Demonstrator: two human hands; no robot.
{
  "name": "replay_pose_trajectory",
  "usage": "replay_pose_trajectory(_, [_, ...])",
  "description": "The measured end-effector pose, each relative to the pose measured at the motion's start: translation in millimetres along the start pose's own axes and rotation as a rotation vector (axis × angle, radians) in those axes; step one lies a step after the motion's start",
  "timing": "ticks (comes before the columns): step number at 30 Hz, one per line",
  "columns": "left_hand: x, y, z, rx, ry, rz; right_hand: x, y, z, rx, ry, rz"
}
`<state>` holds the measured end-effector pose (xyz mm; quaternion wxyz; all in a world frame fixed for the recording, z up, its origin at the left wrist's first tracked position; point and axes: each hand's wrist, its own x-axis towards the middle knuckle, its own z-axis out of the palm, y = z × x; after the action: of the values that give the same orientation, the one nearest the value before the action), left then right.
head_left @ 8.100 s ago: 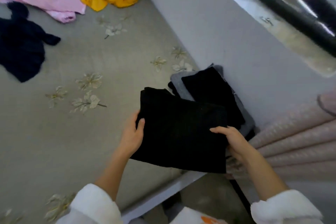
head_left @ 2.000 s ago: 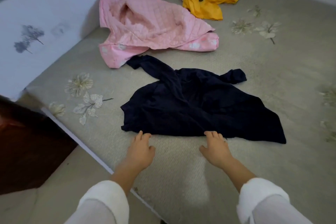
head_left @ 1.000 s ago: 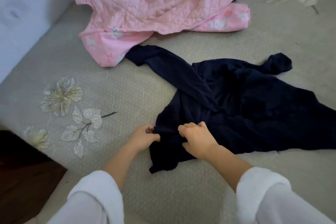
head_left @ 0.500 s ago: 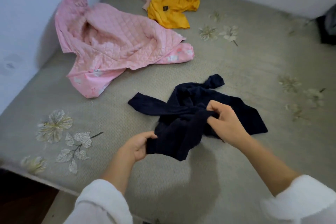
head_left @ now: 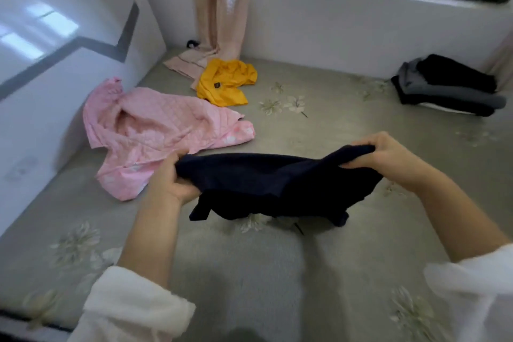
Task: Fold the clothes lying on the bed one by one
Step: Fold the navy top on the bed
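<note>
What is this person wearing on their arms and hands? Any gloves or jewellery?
Both arms wear soft white sleeves, the left sleeve and right sleeve pushed up, leaving forearms bare. The left hand and right hand are bare: no gloves, rings or watch visible.

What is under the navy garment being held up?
Only the grey flowered bedsheet, one flower print showing below the navy garment. The sheet directly behind the cloth is hidden.

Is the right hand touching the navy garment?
Touching: the head view shows the right hand gripping the navy garment by its raised edge.
</note>
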<state>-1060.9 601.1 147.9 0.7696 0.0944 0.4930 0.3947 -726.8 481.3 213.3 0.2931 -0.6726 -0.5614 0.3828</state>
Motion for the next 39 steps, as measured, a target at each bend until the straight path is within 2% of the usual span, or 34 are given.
replay_pose_trajectory(4, [-21, 40, 41, 0.056, -0.105, 0.193, -20, -12, -42, 0.275, 0.166, -0.149])
replay_pose_trajectory(6, [-22, 55, 55, 0.062, -0.105, 0.241, -24, -14, -58, 0.309, 0.243, -0.222])
replay_pose_trajectory(9, [-8, 65, 69, 0.080, -0.029, 0.198, -16, -4, -71, 0.142, 0.426, -0.217])
replay_pose_trajectory(11, [3, 64, 79, 0.134, 0.020, 0.142, -1, 9, -70, -0.062, 0.537, -0.114])
replay_pose_trajectory(13, [9, 61, 93, 0.220, 0.041, 0.139, 17, 22, -70, -0.325, 0.575, 0.044])
replay_pose_trajectory(16, [16, 61, 112, 0.345, 0.026, 0.282, 36, 30, -76, -0.544, 0.567, 0.223])
replay_pose_trajectory(20, [14, 77, 139, 0.392, -0.177, 0.520, 49, 21, -98, -0.655, 0.800, 0.260])
replay_pose_trajectory(22, [12, 88, 149, 0.420, -0.230, 0.611, 55, 10, -109, -0.452, 0.878, 0.212])
replay_pose_trajectory(24, [10, 95, 155, 0.449, -0.208, 0.686, 57, 0, -113, -0.061, 0.900, 0.099])
replay_pose_trajectory(25, [10, 97, 155, 0.459, -0.187, 0.744, 55, -2, -112, 0.060, 0.954, 0.047])
replay_pose_trajectory(26, [8, 95, 153, 0.483, -0.181, 0.809, 52, -3, -110, 0.078, 1.010, 0.000])
replay_pose_trajectory(29, [-1, 75, 138, 0.584, -0.152, 0.945, 34, 8, -94, -0.075, 1.143, -0.065])
replay_pose_trajectory(33, [10, 28, 87, 0.741, -0.074, 0.991, 3, 49, -57, -0.144, 1.055, -0.032])
replay_pose_trajectory(35, [28, 3, 48, 0.801, -0.075, 0.890, -14, 75, -33, -0.184, 0.995, 0.026])
replay_pose_trajectory(39, [62, -52, -32, 1.002, 0.026, 0.592, -46, 131, 31, -0.209, 0.852, 0.137])
